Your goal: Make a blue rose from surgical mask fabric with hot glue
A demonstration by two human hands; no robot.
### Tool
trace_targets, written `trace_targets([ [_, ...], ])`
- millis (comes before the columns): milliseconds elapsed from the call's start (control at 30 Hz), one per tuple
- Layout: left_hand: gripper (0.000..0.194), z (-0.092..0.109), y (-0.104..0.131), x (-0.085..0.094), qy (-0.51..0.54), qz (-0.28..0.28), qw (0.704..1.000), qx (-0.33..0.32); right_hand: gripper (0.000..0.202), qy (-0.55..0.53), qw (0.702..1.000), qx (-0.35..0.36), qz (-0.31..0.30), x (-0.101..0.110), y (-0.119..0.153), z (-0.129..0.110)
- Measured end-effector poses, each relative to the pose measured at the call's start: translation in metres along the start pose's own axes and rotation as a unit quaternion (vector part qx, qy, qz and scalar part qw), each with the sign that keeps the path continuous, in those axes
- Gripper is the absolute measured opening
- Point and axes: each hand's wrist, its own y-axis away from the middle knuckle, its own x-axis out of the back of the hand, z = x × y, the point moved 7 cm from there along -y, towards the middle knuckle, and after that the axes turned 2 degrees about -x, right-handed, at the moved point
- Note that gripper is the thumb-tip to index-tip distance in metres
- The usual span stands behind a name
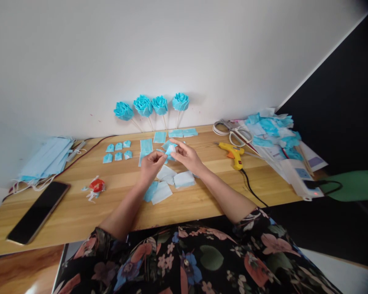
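Note:
Between my two hands is a small blue and white fabric piece (171, 150), partly folded. My left hand (153, 162) pinches its left edge between thumb and fingers. On the other side, my right hand (185, 155) grips it with thumb below and fingers over the top. Loose blue and white fabric squares (161, 192) lie on the table beneath my wrists, and a blue rectangle (145, 146) lies just past my left hand. Several folded blue petals (118, 156) sit in two rows to the left.
Four-petalled detail aside, several blue fabric flowers (143, 106) on sticks lean against the wall. A yellow glue gun (236, 152), scissors (239, 136), fabric scraps (271, 126) and a power strip (300, 177) lie right. Face masks (49, 157), a phone (38, 212) and a red wrapper (97, 185) lie left.

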Motion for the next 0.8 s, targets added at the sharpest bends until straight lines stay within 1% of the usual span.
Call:
trace_targets([
  [67, 0.026, 0.0, 0.001, -0.001, -0.01, -0.006, 1.0, -0.009, 0.055, 0.015, 1.0, -0.001, 0.011, 0.001, -0.001, 0.004],
  [167, 0.028, 0.002, 0.001, -0.002, -0.011, -0.018, 1.0, -0.018, 0.053, 0.026, 0.999, 0.007, 0.02, 0.002, -0.001, 0.003],
  [333, 0.033, 0.006, 0.0, 0.002, 0.004, -0.01, 1.0, -0.016, 0.054, 0.026, 0.999, 0.016, 0.035, 0.006, -0.002, -0.002],
  [467, 0.028, 0.002, -0.001, -0.002, 0.018, -0.035, 0.999, -0.004, 0.053, 0.034, 0.999, 0.015, 0.039, 0.007, -0.003, 0.001],
  [533, 0.024, -0.001, -0.001, -0.003, 0.019, -0.037, 0.999, 0.006, 0.053, 0.038, 0.999, 0.018, 0.035, 0.006, -0.002, 0.001],
  [667, 0.023, -0.002, -0.001, -0.002, 0.022, -0.026, 0.999, 0.018, 0.053, 0.04, 0.998, 0.014, 0.039, 0.007, -0.003, 0.0],
  [800, 0.023, 0.002, -0.002, 0.002, 0.036, 0.0, 0.999, 0.013, 0.055, -0.012, 0.997, 0.006, 0.077, 0.017, -0.004, -0.001],
])
